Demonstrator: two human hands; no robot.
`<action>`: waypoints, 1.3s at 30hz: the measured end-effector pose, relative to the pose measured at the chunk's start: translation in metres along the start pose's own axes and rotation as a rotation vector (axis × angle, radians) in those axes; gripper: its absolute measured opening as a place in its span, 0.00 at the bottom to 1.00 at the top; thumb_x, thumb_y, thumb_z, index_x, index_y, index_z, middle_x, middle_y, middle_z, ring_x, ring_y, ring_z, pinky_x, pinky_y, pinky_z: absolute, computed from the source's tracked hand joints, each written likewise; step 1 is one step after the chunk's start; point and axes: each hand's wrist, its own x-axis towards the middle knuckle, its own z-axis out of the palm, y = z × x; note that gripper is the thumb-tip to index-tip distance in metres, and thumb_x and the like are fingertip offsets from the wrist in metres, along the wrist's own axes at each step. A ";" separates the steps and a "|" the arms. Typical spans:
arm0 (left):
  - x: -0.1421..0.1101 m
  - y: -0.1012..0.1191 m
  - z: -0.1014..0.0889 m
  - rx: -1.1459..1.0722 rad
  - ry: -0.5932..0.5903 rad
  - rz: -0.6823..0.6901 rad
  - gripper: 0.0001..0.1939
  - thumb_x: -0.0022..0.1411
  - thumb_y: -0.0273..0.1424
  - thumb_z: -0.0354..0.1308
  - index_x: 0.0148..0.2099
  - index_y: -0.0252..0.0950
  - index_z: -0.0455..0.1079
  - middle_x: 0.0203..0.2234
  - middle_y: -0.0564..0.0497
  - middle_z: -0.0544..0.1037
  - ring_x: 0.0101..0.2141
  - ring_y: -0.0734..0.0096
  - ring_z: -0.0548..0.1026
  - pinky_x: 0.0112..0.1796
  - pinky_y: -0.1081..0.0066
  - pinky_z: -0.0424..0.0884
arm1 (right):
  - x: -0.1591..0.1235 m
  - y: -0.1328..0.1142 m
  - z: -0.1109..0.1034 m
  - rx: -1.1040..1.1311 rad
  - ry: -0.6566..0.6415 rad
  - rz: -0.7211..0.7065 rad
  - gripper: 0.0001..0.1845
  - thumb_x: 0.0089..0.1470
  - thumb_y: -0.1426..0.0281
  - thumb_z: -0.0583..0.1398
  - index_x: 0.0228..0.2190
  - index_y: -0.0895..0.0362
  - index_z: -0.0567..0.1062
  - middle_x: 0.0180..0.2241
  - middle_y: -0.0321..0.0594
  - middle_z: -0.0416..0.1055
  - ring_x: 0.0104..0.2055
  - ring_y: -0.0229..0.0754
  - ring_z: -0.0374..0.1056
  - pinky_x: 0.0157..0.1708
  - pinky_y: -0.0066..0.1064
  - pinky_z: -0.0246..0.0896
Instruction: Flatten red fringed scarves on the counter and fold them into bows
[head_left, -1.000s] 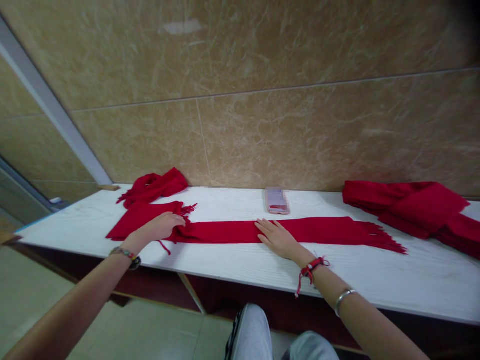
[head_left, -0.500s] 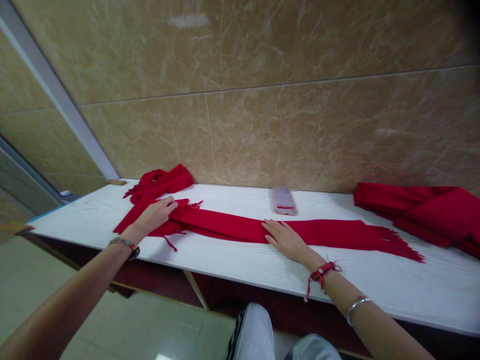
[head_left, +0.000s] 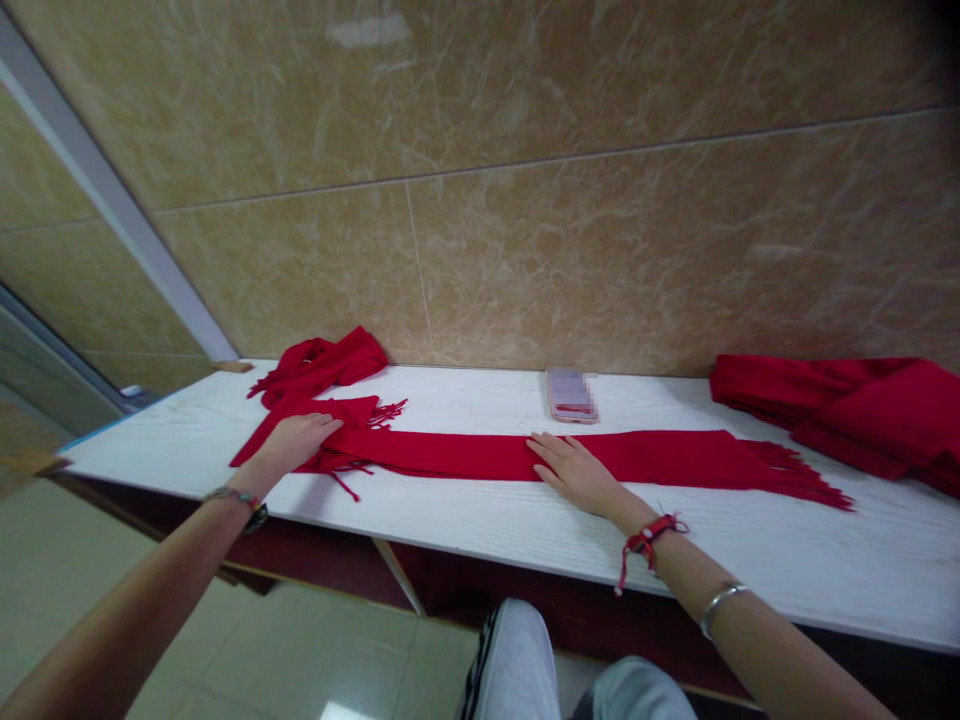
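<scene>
A long red scarf (head_left: 457,456) lies in a narrow folded strip along the white tabletop (head_left: 480,515), its fringe spread out at the right. My right hand (head_left: 576,472) rests flat on the strip near its middle, fingers stretched out. At the strip's left end, my left hand (head_left: 301,440) is closed on the scarf, with the fingertips partly hidden. More red fabric (head_left: 352,408) with fringe lies under and around the left hand. Behind it sits a bunched red scarf (head_left: 330,362).
A phone (head_left: 571,394) lies near the wall (head_left: 570,260), behind the strip. Thick folded red cloth (head_left: 847,400) occupies the right side. A small wooden piece (head_left: 232,367) is at the far left corner. Below the tabletop are open dark red compartments (head_left: 322,550).
My left hand has lowered and shifted slightly left, and the strip's left part now lies straighter and flatter. My right hand stays on the scarf's middle.
</scene>
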 end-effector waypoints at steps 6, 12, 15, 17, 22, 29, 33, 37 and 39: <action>0.000 0.000 -0.007 0.015 0.095 -0.097 0.23 0.54 0.16 0.40 0.50 0.30 0.65 0.44 0.42 0.73 0.44 0.61 0.70 0.45 0.62 0.62 | 0.000 0.000 0.000 -0.003 0.002 -0.007 0.25 0.59 0.63 0.43 0.55 0.58 0.59 0.57 0.44 0.55 0.59 0.44 0.49 0.56 0.43 0.44; 0.000 0.025 -0.016 -0.170 -0.047 0.114 0.35 0.46 0.14 0.43 0.57 0.39 0.56 0.56 0.49 0.60 0.56 0.64 0.56 0.54 0.55 0.47 | 0.000 0.000 0.000 -0.016 -0.004 -0.006 0.25 0.59 0.62 0.43 0.54 0.58 0.59 0.57 0.44 0.55 0.58 0.45 0.49 0.56 0.43 0.44; 0.009 0.053 -0.031 -0.272 -0.071 0.190 0.35 0.50 0.20 0.47 0.61 0.41 0.48 0.61 0.49 0.49 0.60 0.63 0.44 0.56 0.53 0.41 | 0.000 0.001 0.002 -0.010 0.003 -0.007 0.25 0.59 0.62 0.43 0.54 0.59 0.59 0.57 0.45 0.55 0.58 0.45 0.50 0.56 0.43 0.44; 0.020 0.079 -0.039 -0.362 -0.088 0.244 0.28 0.57 0.28 0.47 0.61 0.40 0.48 0.61 0.49 0.49 0.60 0.64 0.43 0.56 0.56 0.42 | 0.000 0.002 0.003 -0.008 0.011 -0.010 0.25 0.59 0.62 0.43 0.54 0.58 0.59 0.57 0.45 0.55 0.58 0.45 0.50 0.56 0.44 0.44; 0.050 0.150 -0.029 -0.496 0.030 0.222 0.25 0.65 0.39 0.37 0.61 0.36 0.49 0.59 0.45 0.54 0.59 0.67 0.49 0.55 0.65 0.49 | 0.000 0.001 0.001 -0.013 0.007 -0.015 0.25 0.59 0.62 0.43 0.54 0.58 0.59 0.56 0.45 0.56 0.58 0.45 0.49 0.55 0.44 0.44; 0.054 0.177 0.001 -0.434 0.077 0.206 0.23 0.65 0.37 0.37 0.60 0.38 0.51 0.59 0.47 0.55 0.58 0.64 0.51 0.55 0.62 0.50 | 0.000 0.000 -0.004 -0.003 -0.019 -0.015 0.25 0.59 0.62 0.43 0.55 0.58 0.58 0.57 0.45 0.55 0.59 0.44 0.48 0.55 0.44 0.45; 0.054 0.174 -0.009 -0.422 0.016 0.208 0.24 0.65 0.36 0.36 0.61 0.38 0.49 0.59 0.46 0.53 0.59 0.62 0.50 0.54 0.59 0.50 | 0.000 0.000 -0.005 0.008 -0.002 -0.011 0.24 0.58 0.63 0.45 0.55 0.57 0.59 0.57 0.45 0.55 0.59 0.45 0.49 0.55 0.44 0.45; 0.059 0.197 -0.027 -0.422 -0.014 0.217 0.25 0.64 0.36 0.35 0.62 0.36 0.45 0.60 0.44 0.49 0.59 0.60 0.47 0.55 0.55 0.46 | 0.004 -0.008 -0.010 0.012 0.102 -0.061 0.21 0.58 0.68 0.46 0.52 0.57 0.64 0.55 0.44 0.58 0.58 0.44 0.50 0.57 0.43 0.42; 0.063 0.213 -0.032 -0.460 0.009 0.240 0.26 0.64 0.38 0.34 0.62 0.35 0.44 0.60 0.44 0.49 0.60 0.64 0.46 0.55 0.58 0.46 | 0.006 -0.014 -0.011 0.017 0.123 -0.105 0.21 0.58 0.67 0.46 0.52 0.55 0.63 0.55 0.43 0.58 0.59 0.43 0.48 0.57 0.44 0.41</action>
